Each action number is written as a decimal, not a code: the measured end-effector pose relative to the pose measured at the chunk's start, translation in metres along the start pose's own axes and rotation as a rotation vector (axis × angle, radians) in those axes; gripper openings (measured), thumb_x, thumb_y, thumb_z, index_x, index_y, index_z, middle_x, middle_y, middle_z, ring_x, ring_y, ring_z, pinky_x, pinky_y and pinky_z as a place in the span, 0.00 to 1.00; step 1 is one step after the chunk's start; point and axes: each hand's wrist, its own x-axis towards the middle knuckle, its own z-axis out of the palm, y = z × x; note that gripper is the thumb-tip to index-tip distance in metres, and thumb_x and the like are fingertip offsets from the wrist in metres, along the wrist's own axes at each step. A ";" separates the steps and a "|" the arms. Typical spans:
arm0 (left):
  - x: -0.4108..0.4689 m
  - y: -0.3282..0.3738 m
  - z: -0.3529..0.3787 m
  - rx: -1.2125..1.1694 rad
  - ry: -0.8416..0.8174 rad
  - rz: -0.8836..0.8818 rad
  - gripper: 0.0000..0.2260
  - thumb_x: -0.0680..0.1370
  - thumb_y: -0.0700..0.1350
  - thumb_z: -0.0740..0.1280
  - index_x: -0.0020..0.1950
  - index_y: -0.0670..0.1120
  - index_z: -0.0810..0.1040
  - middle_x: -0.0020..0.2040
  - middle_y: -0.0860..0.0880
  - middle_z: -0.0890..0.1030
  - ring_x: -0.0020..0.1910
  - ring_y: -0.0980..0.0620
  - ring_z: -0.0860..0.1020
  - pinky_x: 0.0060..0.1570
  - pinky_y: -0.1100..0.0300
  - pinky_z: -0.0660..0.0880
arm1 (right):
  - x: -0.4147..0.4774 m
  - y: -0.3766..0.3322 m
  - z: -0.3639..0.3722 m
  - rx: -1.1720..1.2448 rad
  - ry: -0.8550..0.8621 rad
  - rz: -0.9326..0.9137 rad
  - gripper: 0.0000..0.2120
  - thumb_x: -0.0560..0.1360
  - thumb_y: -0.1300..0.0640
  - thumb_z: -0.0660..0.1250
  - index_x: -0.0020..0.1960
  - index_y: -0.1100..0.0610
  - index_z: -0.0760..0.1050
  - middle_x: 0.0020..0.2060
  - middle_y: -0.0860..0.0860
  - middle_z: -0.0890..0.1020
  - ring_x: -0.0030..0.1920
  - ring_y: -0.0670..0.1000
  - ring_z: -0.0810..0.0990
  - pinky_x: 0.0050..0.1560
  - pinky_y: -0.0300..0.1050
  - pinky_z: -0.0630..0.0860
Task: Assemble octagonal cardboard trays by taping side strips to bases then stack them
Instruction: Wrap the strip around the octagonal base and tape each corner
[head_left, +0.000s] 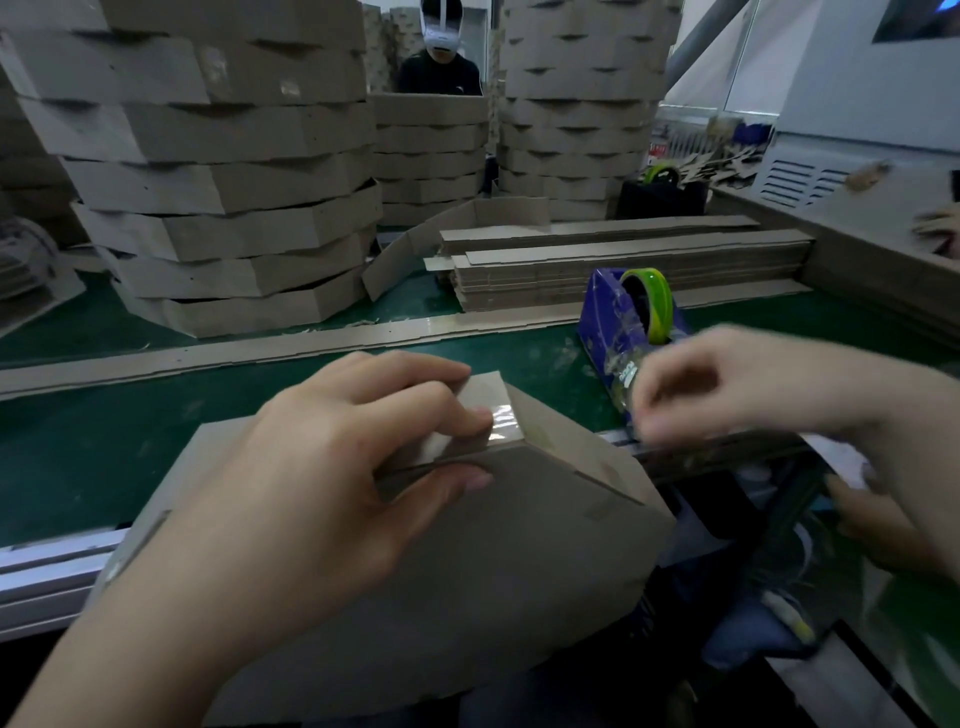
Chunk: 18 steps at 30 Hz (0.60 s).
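— What sort of place is this?

— A cardboard packing workshop, something like a small factory line. Tall stacks of trays (223, 171) fill the far left, and more stacks (576, 104) rise at the far right.

— What else shows it?

— A pile of flat strips (623, 260) lies on the green counter (78, 452). A blue tape dispenser (631, 317) sits near right, and a second dispenser (662, 189) stands far behind it. A metal rail (47, 561) runs along the counter's near edge. A grey machine housing (857, 130) with vents stands far right.

— Is anyone else there?

— Yes, another person (440, 73) is across the counter, between the stacks.
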 end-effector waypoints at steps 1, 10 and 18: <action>0.001 -0.001 0.000 -0.001 0.004 -0.003 0.12 0.73 0.56 0.66 0.46 0.50 0.83 0.58 0.54 0.81 0.54 0.53 0.80 0.51 0.56 0.75 | 0.001 0.010 -0.007 0.151 0.179 0.025 0.17 0.65 0.35 0.73 0.40 0.49 0.82 0.35 0.47 0.82 0.31 0.46 0.75 0.34 0.37 0.73; 0.002 0.000 0.002 0.003 0.005 -0.005 0.13 0.73 0.56 0.66 0.44 0.48 0.82 0.57 0.54 0.81 0.54 0.52 0.80 0.48 0.55 0.76 | 0.037 0.086 -0.003 0.510 0.673 0.469 0.10 0.74 0.46 0.70 0.44 0.53 0.82 0.31 0.50 0.71 0.26 0.47 0.62 0.25 0.38 0.59; 0.004 -0.002 0.003 -0.009 -0.013 -0.011 0.11 0.72 0.55 0.70 0.47 0.49 0.82 0.58 0.54 0.80 0.56 0.55 0.79 0.51 0.57 0.74 | 0.044 0.071 0.000 1.113 0.889 0.462 0.03 0.73 0.59 0.71 0.41 0.56 0.79 0.32 0.46 0.71 0.28 0.42 0.61 0.30 0.34 0.63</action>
